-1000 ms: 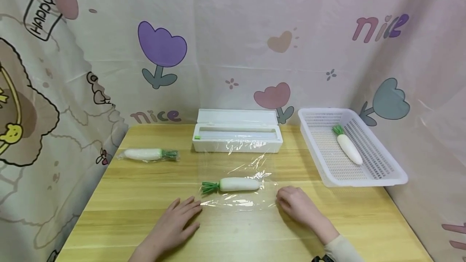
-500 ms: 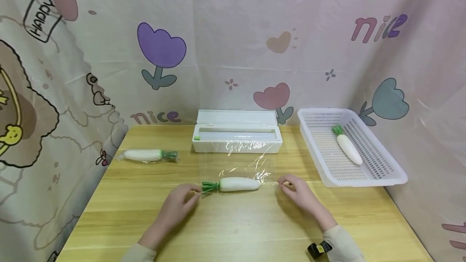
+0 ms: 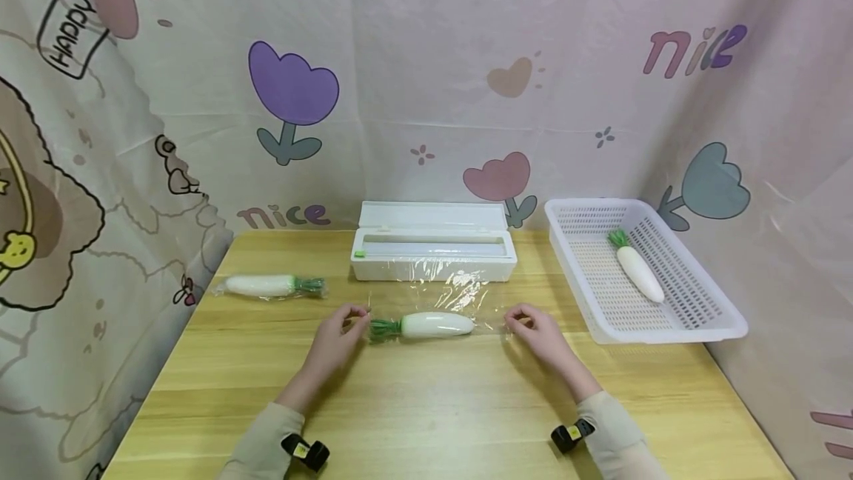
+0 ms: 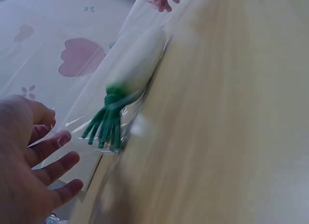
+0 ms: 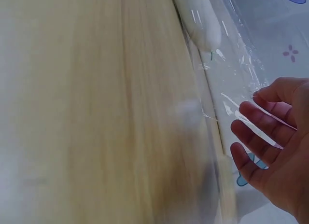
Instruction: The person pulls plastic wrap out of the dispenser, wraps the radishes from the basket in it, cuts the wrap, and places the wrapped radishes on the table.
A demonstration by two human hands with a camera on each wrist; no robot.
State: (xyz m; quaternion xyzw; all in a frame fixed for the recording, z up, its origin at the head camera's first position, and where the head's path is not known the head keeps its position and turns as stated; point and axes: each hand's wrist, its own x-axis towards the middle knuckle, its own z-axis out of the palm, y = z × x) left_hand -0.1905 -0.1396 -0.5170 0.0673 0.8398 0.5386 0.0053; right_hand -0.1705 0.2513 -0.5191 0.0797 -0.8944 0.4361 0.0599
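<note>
A white radish with green leaf stalks point(image 3: 436, 325) lies crosswise in the middle of the table. Clear cling film point(image 3: 426, 293) runs to it from the open white film dispenser point(image 3: 373, 269) and covers it. Beside the leaf end, my left hand point(image 3: 336, 338) pinches one corner of the film between thumb and forefinger. My right hand point(image 3: 541, 333) pinches the opposite corner, past the radish's tip. Both wrist views show the other fingers spread loosely, in the left view below the film by the stalks point(image 4: 108, 122).
A film-wrapped radish point(image 3: 260, 285) lies at the back left of the wooden table point(image 3: 426, 421). To the right stands a white perforated basket point(image 3: 600, 328) holding another radish point(image 3: 640, 272). A patterned curtain point(image 3: 413, 80) hangs behind.
Both hands have lifted the film's front edge and moved it away from me, over the radish. The radish has shifted slightly toward the dispenser.
</note>
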